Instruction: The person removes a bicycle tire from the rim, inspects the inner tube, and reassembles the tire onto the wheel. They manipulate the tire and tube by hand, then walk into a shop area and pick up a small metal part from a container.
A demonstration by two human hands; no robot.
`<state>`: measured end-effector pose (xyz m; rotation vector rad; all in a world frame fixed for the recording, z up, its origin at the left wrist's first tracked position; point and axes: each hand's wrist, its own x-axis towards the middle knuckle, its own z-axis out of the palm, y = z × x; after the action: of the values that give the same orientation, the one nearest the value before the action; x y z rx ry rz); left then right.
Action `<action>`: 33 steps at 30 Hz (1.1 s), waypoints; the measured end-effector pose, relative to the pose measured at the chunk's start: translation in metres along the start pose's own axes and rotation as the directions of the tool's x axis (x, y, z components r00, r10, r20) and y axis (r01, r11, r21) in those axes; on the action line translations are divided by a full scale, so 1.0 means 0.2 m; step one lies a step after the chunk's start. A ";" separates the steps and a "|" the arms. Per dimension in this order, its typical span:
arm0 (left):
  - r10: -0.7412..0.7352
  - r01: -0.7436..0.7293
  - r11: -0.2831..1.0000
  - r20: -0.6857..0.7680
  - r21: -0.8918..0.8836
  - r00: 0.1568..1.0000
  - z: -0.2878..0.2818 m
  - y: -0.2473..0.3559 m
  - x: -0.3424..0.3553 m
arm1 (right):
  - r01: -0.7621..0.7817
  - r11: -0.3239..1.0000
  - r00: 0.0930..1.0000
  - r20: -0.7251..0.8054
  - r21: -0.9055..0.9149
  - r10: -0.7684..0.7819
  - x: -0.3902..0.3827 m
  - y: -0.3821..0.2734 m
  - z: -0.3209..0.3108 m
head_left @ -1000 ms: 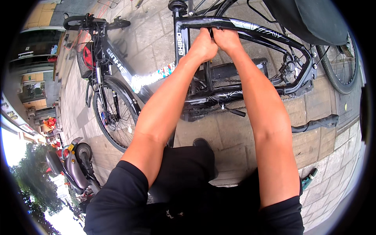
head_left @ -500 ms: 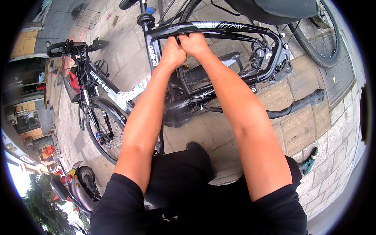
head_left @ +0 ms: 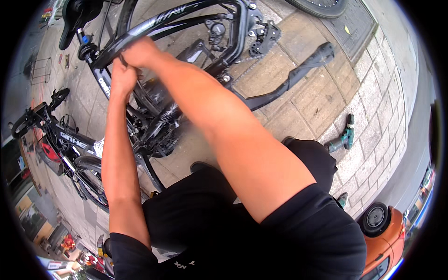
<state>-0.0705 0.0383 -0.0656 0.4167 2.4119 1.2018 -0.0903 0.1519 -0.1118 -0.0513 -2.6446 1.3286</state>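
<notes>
The bicycle frame [head_left: 144, 29], upper left of centre, looks smooth and glossy; the shirt [head_left: 317, 224], bottom, is matt cloth; the paving [head_left: 368, 144], right, looks rough.

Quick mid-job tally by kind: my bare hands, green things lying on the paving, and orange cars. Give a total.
Hands: 2, left hand and right hand
Green things: 2, drill and a partly hidden item
Orange car: 1
Total: 5

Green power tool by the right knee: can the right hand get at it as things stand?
Probably not from where it is: the right hand is at the bicycle frame, well away from the green power tool. Nothing seems to cover the tool, though.
</notes>
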 end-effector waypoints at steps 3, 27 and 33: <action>0.011 -0.011 1.000 -0.009 -0.020 1.000 0.03 0.01 -0.01 | -0.061 0.988 0.993 -0.087 0.143 0.074 0.00 0.05 0.10; 0.020 0.043 0.892 -0.134 0.450 0.991 -0.12 -0.07 -0.10 | 0.711 0.662 0.456 0.872 -0.237 -0.177 -2.03 0.34 -0.05; -0.020 0.061 0.931 -0.116 0.360 0.993 -0.10 0.00 -0.16 | 0.759 0.635 0.347 0.915 -0.145 -0.205 -2.13 0.36 -0.02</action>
<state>-0.0523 0.0106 -0.0472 0.4145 2.7325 0.7741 0.3251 0.1506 -0.2286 1.6656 -3.1654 0.2395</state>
